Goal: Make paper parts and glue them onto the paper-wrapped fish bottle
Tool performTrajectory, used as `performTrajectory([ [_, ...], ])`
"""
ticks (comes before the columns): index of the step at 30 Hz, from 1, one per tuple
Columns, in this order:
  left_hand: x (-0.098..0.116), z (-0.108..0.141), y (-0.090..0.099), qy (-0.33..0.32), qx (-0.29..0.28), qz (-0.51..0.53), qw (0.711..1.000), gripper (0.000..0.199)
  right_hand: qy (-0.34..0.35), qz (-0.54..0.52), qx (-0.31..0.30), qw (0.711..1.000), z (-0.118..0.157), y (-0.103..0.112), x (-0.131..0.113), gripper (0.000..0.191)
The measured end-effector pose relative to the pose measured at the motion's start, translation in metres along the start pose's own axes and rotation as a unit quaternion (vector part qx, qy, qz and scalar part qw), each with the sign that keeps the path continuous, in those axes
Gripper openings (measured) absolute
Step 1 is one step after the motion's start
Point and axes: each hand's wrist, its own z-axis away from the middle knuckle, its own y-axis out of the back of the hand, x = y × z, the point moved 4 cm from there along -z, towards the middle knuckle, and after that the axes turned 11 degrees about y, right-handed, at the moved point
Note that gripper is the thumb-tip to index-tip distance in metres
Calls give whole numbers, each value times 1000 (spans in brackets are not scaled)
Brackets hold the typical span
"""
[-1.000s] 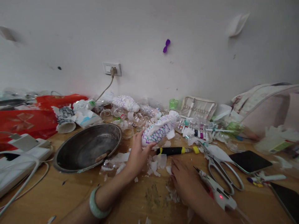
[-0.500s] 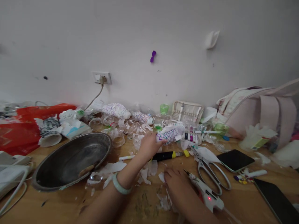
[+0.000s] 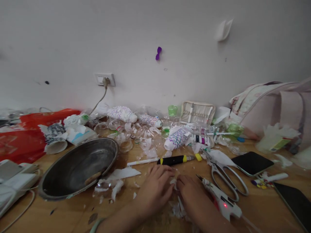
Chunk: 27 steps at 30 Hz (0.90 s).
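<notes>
My left hand (image 3: 157,184) rests low over the table, palm down, its fingers apart and slightly bent, holding nothing that I can see. Close beside it, my right hand (image 3: 190,191) is closed, its fingers curled down against white paper scraps (image 3: 178,208). More scraps lie between and below the two hands. Just beyond the fingertips is a black and yellow utility knife (image 3: 172,160). A white paper fish with purple scales (image 3: 178,137) lies behind the knife. Right of my right hand are a white glue gun (image 3: 222,200) with a red light and grey-handled scissors (image 3: 228,179).
A dark metal basin (image 3: 80,168) stands at left, near a red bag (image 3: 21,139) and a white power strip (image 3: 17,181). Clear plastic pieces and two more paper fish (image 3: 122,114) line the wall. Phone-like dark slabs (image 3: 252,162) and a pink backpack (image 3: 269,113) are at right.
My left hand has let go of the purple-scaled paper fish and drawn back toward me, beside my right hand. The fish now lies among the clutter. My right hand stays near the scraps.
</notes>
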Motion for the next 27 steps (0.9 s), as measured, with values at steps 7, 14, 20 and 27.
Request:
performTrajectory([
  [7,-14,14,-15,13,-109,-14,994,23,-37,-25,-56,997,0,4,0,24],
  [14,-33,7,-15,17,-128,-55,990,34,-37,-129,-39,990,2,10,3,14],
  [20,-45,3,-8,23,-128,-44,991,35,-18,-230,0,973,9,8,-1,9],
  [27,-32,7,10,78,-77,111,988,18,-84,-417,112,898,8,19,10,26],
])
